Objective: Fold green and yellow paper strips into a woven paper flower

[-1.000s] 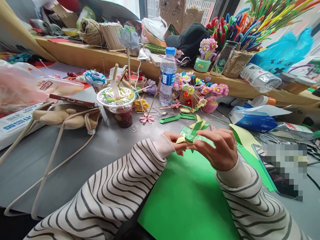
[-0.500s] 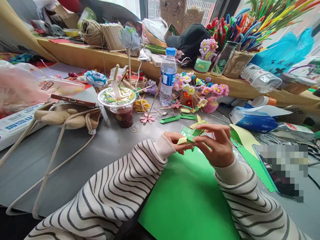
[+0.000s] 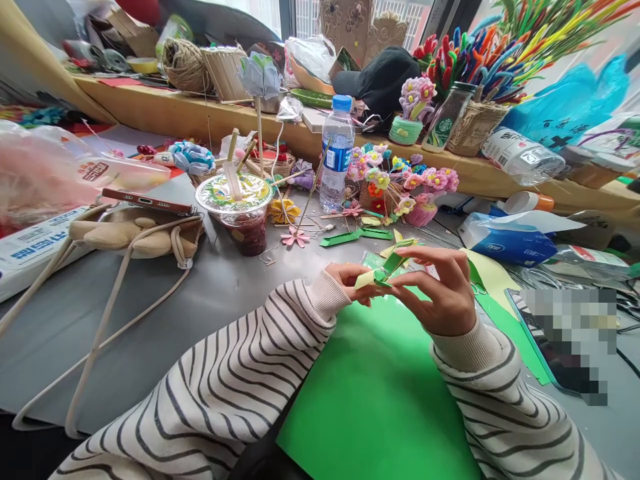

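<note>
Fingers [image 3: 400, 283] of both hands half hide folded paper [image 3: 385, 270].

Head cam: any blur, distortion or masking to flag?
Head view: daylight from the window behind, soft shadows; wide-angle bend at the edges; far-left clutter smeared; a pixelated block masks something at right; both hands, left and right, and the folded paper are sharp.
</note>
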The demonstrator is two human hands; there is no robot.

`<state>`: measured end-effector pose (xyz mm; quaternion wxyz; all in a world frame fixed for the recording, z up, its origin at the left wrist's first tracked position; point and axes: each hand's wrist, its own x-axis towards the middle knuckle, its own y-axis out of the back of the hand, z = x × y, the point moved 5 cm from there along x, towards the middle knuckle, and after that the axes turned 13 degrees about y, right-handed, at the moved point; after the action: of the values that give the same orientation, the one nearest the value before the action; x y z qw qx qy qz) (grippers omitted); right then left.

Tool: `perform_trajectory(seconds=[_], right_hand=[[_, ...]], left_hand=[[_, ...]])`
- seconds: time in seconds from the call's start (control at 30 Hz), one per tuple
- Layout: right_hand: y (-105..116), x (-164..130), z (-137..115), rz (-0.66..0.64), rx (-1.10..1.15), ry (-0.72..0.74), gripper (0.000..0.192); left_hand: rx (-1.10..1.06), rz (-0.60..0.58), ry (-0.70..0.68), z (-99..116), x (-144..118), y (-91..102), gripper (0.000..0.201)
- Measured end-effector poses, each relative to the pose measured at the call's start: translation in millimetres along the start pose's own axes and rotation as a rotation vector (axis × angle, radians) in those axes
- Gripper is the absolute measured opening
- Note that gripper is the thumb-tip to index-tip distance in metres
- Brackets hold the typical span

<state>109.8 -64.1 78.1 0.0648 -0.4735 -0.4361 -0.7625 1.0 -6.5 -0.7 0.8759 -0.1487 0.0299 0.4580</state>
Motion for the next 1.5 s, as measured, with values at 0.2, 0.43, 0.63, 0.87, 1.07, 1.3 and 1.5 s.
perform_trajectory(seconds=[0.2,0.43,0.63,0.87,1.07,1.3,1.5], right_hand=[[13,3,-19,0.011,-0.083,0.156,0.008],[10,2,-8,0.008,-0.070,0.083,0.011],[-16,-5,15,-0.116,0.439,-0.254,0.022],[-31,-13,12,-0.239,0.626,-0.526,0.023],[-23,-2,1,-0.200,0.154,-0.221,0.019],[-17,-7,-5,-0.136,-0.393,0.068,0.011],[-24,-13,-9,-0.164,-0.385,0.160,0.017]], left_hand=[[-0.189,-0.147,0.082,-4,-1,-3.5,0.035],[-0.198,0.019,-0.185,6,0,10.4,0.024],[-0.111,0.202,-0.464,19,-2,25.1,0.014],[0.201,0.281,-0.619,26,-7,22.3,0.001],[0.252,0.340,-0.562,25,-5,24.3,0.002],[-0.140,0.328,-0.116,5,6,26.9,0.037],[-0.199,0.165,0.039,-9,10,9.3,0.056]])
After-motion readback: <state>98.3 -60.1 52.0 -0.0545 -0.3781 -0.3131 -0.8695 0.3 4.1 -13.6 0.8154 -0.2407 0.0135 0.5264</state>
